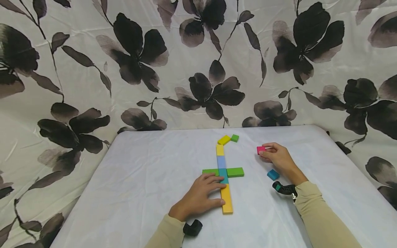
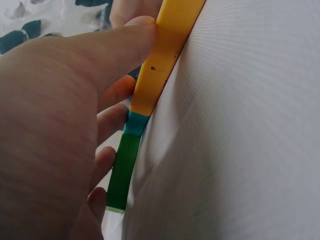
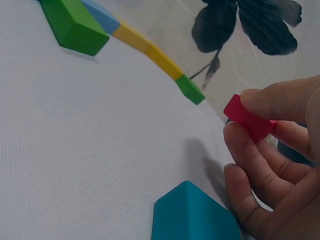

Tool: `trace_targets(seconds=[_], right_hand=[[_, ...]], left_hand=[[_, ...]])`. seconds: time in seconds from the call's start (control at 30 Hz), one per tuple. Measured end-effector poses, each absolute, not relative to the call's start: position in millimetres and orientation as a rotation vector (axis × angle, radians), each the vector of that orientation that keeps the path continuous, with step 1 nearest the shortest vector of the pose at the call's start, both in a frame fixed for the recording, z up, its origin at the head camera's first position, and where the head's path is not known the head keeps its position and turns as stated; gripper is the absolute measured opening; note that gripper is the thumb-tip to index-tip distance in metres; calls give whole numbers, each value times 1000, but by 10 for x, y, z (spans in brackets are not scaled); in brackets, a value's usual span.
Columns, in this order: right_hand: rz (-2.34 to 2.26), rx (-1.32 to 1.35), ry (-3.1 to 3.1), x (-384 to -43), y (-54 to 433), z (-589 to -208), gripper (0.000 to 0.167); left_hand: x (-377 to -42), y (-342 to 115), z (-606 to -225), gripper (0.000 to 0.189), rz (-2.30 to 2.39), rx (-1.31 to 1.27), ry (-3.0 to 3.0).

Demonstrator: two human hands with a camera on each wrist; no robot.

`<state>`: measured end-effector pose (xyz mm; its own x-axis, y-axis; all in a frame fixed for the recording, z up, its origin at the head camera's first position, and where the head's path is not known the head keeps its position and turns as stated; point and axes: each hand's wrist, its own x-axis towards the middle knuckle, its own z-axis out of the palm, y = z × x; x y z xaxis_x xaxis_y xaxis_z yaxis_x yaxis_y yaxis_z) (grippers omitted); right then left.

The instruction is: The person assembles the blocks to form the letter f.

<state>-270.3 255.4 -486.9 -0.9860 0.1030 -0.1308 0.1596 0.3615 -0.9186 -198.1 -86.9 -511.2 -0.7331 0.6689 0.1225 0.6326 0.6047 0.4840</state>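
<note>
My right hand [image 1: 279, 159] pinches a small pink-red block [image 3: 248, 119] between thumb and fingers, lifted off the cloth in the right wrist view. Just below that hand lies a loose blue block [image 1: 273, 174]. My left hand [image 1: 198, 195] rests against a cross-like row of blocks, its fingers spread and touching them. The row has a long orange-yellow block [image 1: 227, 203], a teal block [image 1: 223, 172], a light blue block [image 1: 221, 162] and a yellow block [image 1: 220, 150]. Green blocks flank the teal one left [image 1: 211, 171] and right [image 1: 235, 172].
At the far end, an angled yellow block [image 1: 224, 140] and a small green block [image 1: 234, 138] curve off to the right. White cloth covers the table [image 1: 139, 179]. A floral curtain [image 1: 204, 51] hangs behind its far edge. Both wrists wear dark straps.
</note>
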Motion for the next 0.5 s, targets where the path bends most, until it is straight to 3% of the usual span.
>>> trace_targets(seconds=[0.5], right_hand=[[-1745,220,2555,-2773,2553,-4901,59]], left_hand=[[-1971,-854,-5113,52,783,1128,2753]])
